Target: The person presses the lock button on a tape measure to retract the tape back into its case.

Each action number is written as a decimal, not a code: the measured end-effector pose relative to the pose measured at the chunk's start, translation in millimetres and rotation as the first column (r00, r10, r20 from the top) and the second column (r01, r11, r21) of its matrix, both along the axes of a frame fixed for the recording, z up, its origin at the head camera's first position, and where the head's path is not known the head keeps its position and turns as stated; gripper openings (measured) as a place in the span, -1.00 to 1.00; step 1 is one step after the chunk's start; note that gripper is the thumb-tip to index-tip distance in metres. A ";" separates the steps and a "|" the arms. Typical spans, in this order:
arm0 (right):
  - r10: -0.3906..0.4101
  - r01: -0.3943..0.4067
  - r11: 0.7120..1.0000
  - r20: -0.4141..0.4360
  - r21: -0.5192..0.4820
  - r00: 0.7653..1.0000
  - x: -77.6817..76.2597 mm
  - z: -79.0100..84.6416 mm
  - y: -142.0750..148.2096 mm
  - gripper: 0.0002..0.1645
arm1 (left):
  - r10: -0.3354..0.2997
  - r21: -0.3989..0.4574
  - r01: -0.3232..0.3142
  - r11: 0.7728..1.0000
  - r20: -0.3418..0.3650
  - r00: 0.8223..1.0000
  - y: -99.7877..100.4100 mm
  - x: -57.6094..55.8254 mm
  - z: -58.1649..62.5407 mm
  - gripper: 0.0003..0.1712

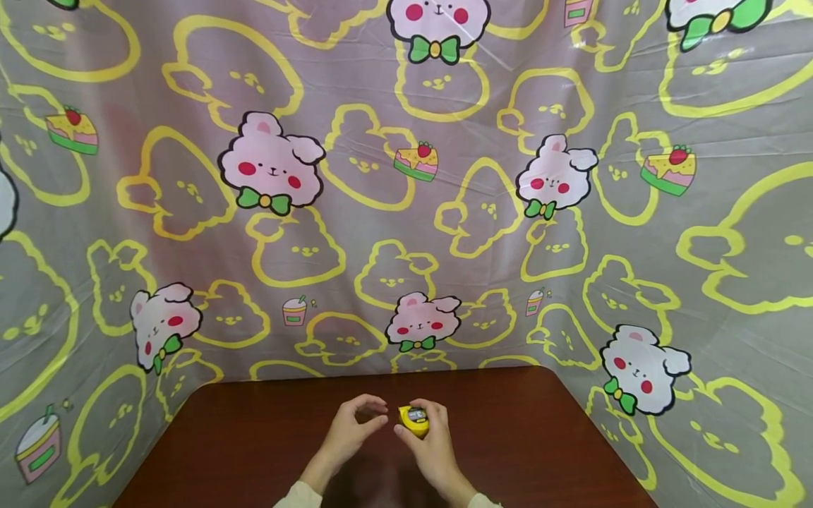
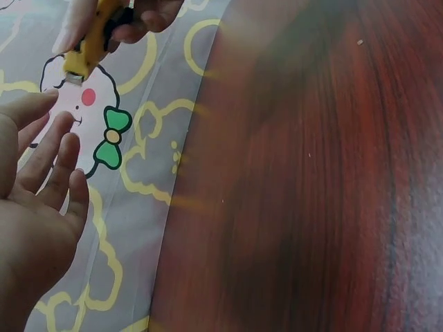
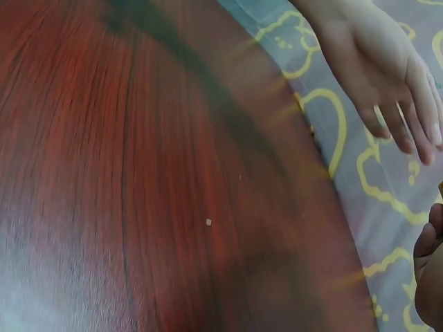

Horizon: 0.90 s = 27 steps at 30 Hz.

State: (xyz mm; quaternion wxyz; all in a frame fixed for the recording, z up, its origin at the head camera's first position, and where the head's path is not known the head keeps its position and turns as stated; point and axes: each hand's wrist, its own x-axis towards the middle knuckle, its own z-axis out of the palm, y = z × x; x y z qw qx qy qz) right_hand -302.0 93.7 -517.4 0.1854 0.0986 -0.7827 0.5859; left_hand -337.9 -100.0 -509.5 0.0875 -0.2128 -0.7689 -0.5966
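A yellow tape measure [image 1: 416, 420] with a dark and grey label is held above the table in my right hand [image 1: 434, 439], between the thumb and fingers. In the left wrist view the tape measure [image 2: 90, 47] shows its metal tape end pointing toward my left hand [image 2: 45, 187]. That hand [image 1: 352, 427] is held just left of the tape measure, apart from it, with fingers loosely bent and nothing between them. The right wrist view shows the left hand [image 3: 384, 72] at the upper right, and only a sliver of the right hand [image 3: 430, 270] at the edge.
Under both hands lies a dark reddish-brown wooden table [image 1: 254, 437]. A grey curtain [image 1: 356, 233] printed with rabbits, cakes and yellow outlines hangs behind and along both sides. A tiny pale speck [image 3: 208, 222] lies on the tabletop.
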 end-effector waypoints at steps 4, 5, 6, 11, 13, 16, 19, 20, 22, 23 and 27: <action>-0.030 0.031 0.999 -0.007 0.027 1.000 -2.1 -6.1 7.2 -0.43 | 0.006 0.029 -0.005 1.000 -0.012 1.000 -3.3 1.9 -2.5 -0.74; -0.038 0.038 0.999 -0.011 0.032 0.999 -2.7 -8.1 8.7 -0.43 | 0.008 0.037 -0.008 0.999 -0.012 1.000 -3.9 2.7 -2.9 -0.73; -0.049 0.049 0.998 -0.014 0.038 0.999 -3.2 -10.3 10.2 -0.43 | 0.012 0.045 -0.011 0.999 -0.012 1.000 -4.3 3.4 -3.2 -0.73; -0.093 0.095 0.993 -0.037 0.065 0.995 -4.5 -22.0 15.8 -0.42 | 0.018 0.066 -0.018 0.998 -0.006 1.000 -6.5 6.2 -5.0 -0.74; -0.101 0.105 0.992 -0.043 0.077 0.994 -4.6 -26.3 17.3 -0.41 | 0.021 0.062 -0.021 0.998 -0.009 1.000 -7.9 6.4 -5.9 -0.75; -0.107 0.109 0.990 -0.033 0.091 0.994 -5.0 -32.4 19.3 -0.41 | 0.033 0.037 -0.032 0.999 -0.023 0.999 -10.1 5.7 -8.4 -0.78; -0.118 0.120 0.988 -0.025 0.101 0.993 -4.9 -38.8 21.7 -0.42 | 0.035 0.028 -0.035 0.999 -0.010 0.999 -12.4 5.7 -10.4 -0.79; -0.119 0.121 0.987 -0.026 0.108 0.993 -4.8 -41.3 22.5 -0.42 | 0.036 0.026 -0.036 0.999 -0.009 0.999 -13.1 6.0 -10.9 -0.79; -0.125 0.127 0.984 -0.024 0.126 0.992 -4.4 -46.4 24.6 -0.42 | 0.039 0.025 -0.040 0.999 0.005 0.999 -13.9 6.9 -11.1 -0.79; -0.126 0.127 0.982 -0.017 0.138 0.992 -4.0 -48.8 25.7 -0.41 | 0.040 0.027 -0.040 0.999 0.007 0.999 -14.2 7.4 -11.1 -0.79; -0.133 0.125 0.973 0.026 0.196 0.991 -3.9 -60.4 29.5 -0.41 | 0.050 0.033 -0.051 0.998 0.017 0.999 -15.4 9.2 -10.7 -0.77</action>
